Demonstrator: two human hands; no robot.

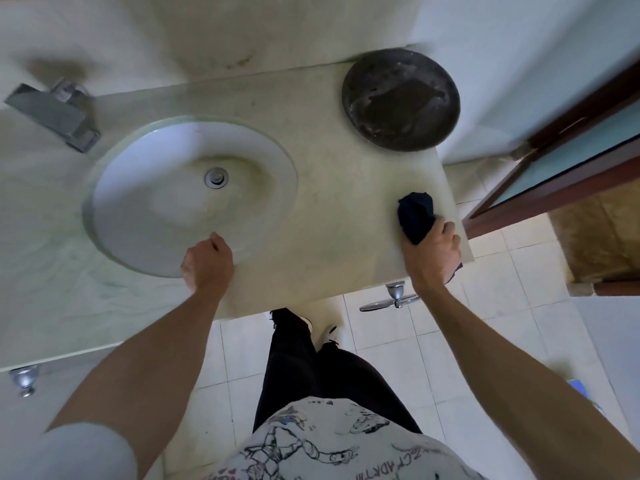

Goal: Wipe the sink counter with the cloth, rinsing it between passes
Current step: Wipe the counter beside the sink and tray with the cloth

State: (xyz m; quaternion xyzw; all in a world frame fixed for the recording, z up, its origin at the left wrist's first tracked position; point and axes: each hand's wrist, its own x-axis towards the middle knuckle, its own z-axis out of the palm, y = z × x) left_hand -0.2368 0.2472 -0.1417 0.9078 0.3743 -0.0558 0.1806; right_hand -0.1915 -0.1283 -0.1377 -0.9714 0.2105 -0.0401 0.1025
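Dark blue cloth [416, 216] is gripped by the right hand [433, 252] at the counter's [329, 188] right edge, its tail hidden beneath. The left hand's [207, 263] curled fingers are hidden over the sink [187, 188] rim.

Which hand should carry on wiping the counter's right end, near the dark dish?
Right. The right hand already grips the cloth on the counter, below the dark dish. The left hand holds nothing and rests at the sink rim.

Sink [138, 188] left in counter [329, 209], faucet [55, 112] behind, dish [401, 98] right-rear
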